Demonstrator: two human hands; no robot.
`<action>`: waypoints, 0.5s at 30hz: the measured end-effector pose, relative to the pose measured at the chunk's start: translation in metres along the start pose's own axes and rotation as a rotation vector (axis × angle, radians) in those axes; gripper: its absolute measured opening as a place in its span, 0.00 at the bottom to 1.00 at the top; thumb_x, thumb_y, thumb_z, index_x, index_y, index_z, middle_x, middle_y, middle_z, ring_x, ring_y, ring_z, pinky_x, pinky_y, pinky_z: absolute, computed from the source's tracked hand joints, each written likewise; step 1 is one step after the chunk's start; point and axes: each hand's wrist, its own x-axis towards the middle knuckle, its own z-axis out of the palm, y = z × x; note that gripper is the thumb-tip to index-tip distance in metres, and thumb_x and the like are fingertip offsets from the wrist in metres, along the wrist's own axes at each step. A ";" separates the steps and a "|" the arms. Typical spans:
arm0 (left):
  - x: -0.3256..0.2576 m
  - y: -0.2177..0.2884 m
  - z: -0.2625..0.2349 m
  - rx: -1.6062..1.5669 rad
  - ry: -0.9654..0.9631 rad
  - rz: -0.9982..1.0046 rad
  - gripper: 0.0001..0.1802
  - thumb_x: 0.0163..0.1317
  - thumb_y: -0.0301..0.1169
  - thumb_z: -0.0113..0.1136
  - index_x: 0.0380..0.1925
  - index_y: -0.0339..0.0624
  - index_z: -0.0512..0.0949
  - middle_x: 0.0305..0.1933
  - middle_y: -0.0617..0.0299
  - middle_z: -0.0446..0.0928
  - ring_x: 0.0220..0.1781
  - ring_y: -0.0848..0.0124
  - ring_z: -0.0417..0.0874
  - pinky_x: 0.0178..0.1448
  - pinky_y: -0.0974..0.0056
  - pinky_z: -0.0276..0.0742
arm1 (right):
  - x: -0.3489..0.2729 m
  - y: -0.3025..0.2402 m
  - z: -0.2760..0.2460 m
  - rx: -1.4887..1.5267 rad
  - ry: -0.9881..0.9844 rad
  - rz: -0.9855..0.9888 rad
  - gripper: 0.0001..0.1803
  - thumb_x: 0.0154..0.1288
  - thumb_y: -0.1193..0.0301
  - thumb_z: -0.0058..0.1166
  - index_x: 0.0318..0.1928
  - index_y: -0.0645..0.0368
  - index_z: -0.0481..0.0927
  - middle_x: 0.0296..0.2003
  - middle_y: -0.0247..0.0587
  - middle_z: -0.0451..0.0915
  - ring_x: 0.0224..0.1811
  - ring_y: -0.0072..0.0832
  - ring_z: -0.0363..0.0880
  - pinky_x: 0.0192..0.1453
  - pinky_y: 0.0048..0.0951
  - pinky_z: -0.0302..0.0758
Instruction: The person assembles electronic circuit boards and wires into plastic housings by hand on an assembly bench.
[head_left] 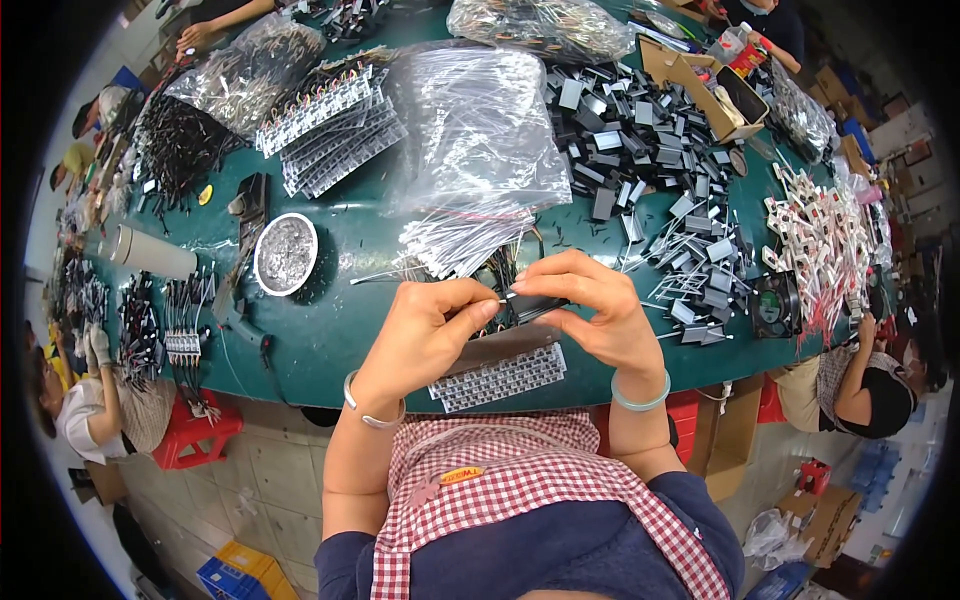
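Above the near edge of the green table, both my hands meet fingertip to fingertip. My left hand (428,325) is closed in a pinch, with a small pale tip showing at its thumb and forefinger. Thumb and fingers of my right hand (598,300) are closed on a dark, slim piece (540,308), too small and covered to name. Dark wires (492,268) lie just beyond the fingertips. Below the hands is a brownish strip (500,349), and next to it a panel of small grey-white modules (500,380). White plastic sticks or ties (465,240) spill from a clear bag (480,120).
Black rectangular housings (640,130) are heaped at the right, with white connectors on red wires (820,240) beyond. Leftward stand a white bowl (259,255) of shiny bits and a pale cylinder (155,252). Stacked module strips (340,145) lie far left. Co-workers sit around the table.
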 end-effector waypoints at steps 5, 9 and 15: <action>-0.002 -0.003 0.005 -0.051 0.039 -0.018 0.07 0.61 0.26 0.62 0.33 0.32 0.83 0.20 0.65 0.77 0.23 0.82 0.71 0.27 0.72 0.66 | 0.000 0.000 0.004 -0.020 -0.006 -0.004 0.22 0.46 0.85 0.63 0.46 0.59 0.83 0.44 0.42 0.81 0.46 0.36 0.81 0.46 0.31 0.79; 0.001 0.004 0.000 -0.055 -0.081 -0.033 0.10 0.62 0.30 0.63 0.36 0.32 0.80 0.16 0.60 0.74 0.17 0.79 0.70 0.23 0.69 0.66 | 0.001 0.003 0.001 0.052 -0.057 -0.022 0.22 0.47 0.85 0.63 0.46 0.60 0.82 0.43 0.43 0.81 0.45 0.36 0.82 0.46 0.31 0.79; 0.004 -0.004 0.002 -0.257 -0.147 -0.224 0.12 0.63 0.31 0.63 0.38 0.32 0.78 0.17 0.63 0.77 0.17 0.81 0.75 0.19 0.74 0.67 | 0.005 -0.004 0.009 0.116 0.087 0.069 0.18 0.46 0.79 0.67 0.42 0.62 0.82 0.52 0.46 0.78 0.57 0.38 0.76 0.60 0.35 0.71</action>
